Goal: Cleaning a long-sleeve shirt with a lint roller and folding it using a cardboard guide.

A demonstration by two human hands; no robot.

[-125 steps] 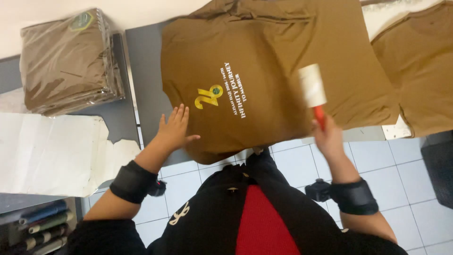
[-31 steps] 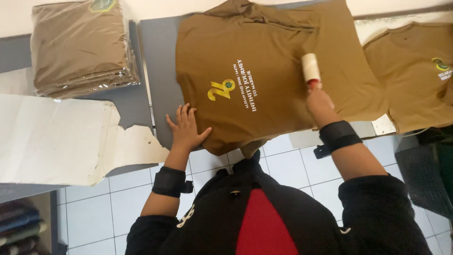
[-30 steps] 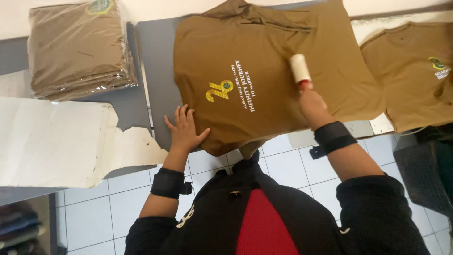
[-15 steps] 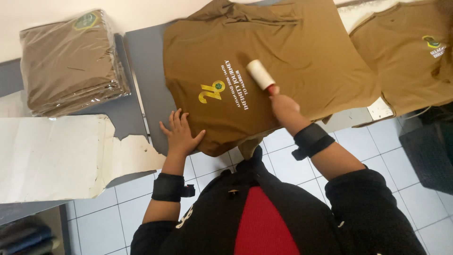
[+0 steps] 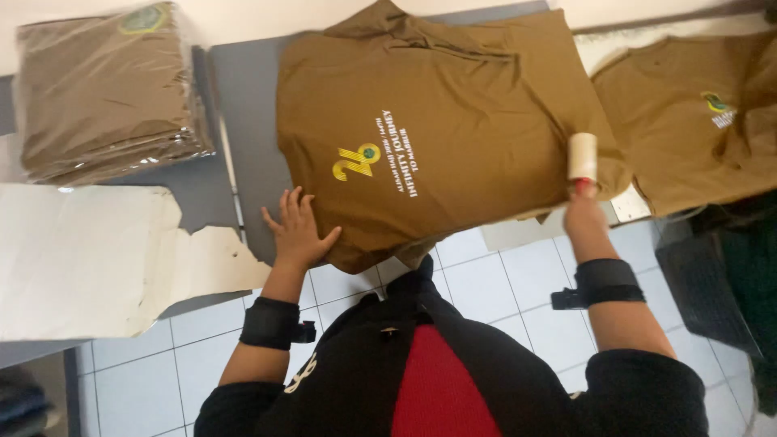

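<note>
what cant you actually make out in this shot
- Head view: the right hand is seen from behind, so its grip on the lint roller handle is hidden.
- The stack of bagged shirts: glare on the plastic blurs the count.
- The second brown shirt is cut off by the right edge.
- The spread brown shirt hides the grey table beneath it.

A brown shirt (image 5: 453, 137) is spread on the grey surface (image 5: 243, 89). Its lower left edge is pressed flat by the left hand (image 5: 298, 231), while a lint roller (image 5: 582, 157) is held at its right edge by the right hand (image 5: 584, 217).
</note>
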